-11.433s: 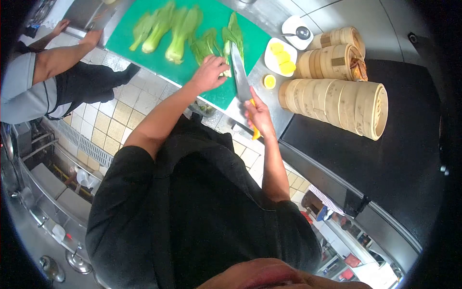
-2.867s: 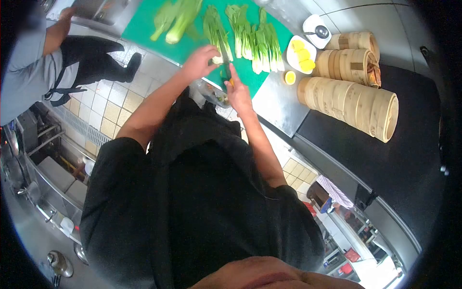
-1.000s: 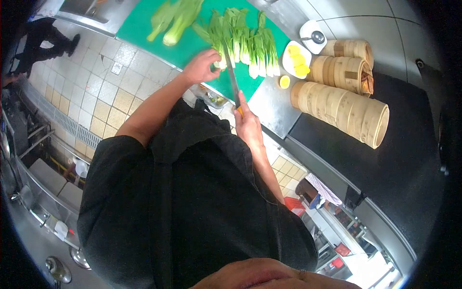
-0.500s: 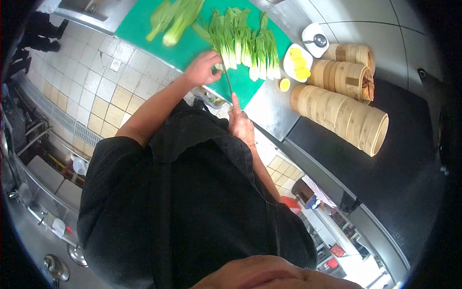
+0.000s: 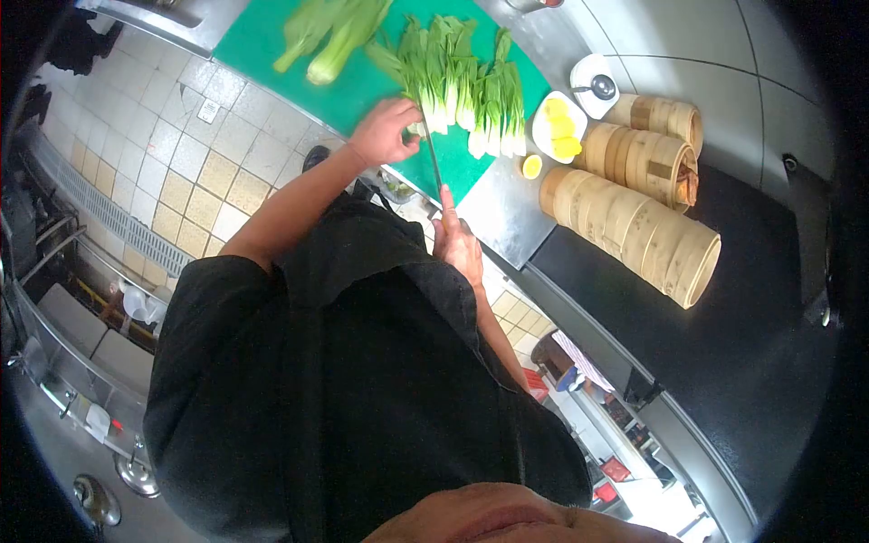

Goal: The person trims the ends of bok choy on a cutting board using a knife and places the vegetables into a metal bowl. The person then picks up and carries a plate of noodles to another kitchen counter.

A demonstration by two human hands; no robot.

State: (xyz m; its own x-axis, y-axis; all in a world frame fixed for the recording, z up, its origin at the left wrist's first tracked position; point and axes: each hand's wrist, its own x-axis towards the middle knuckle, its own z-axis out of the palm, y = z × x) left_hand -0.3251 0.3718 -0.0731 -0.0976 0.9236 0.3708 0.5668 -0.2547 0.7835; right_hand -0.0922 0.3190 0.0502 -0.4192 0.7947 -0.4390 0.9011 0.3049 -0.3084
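Observation:
My right hand [image 5: 460, 249] grips a knife [image 5: 434, 161], its forefinger stretched along the spine. The blade points away from me over the front of a green cutting board [image 5: 362, 90]. Beside the blade, my left hand [image 5: 385, 133] is curled over a pale green vegetable piece [image 5: 415, 129], mostly hidden by its fingers. Sliced leafy greens [image 5: 444, 77] with white stem ends lie in a row just beyond the blade and to its right. Whole heads of leafy greens [image 5: 333, 54] rest at the board's far left.
Right of the board are a white dish of yellow pieces [image 5: 559, 127], a small yellow-topped cup [image 5: 531, 166] and a white container with a black lid or spoon [image 5: 597, 85]. Stacked bamboo steamers [image 5: 634, 231] lie on their sides on the counter. A tiled floor [image 5: 222, 181] shows at left.
The view has shifted slightly. Both hands keep nearly the same place on the board, with the knife still beside the left hand's fingers. The greens look unchanged.

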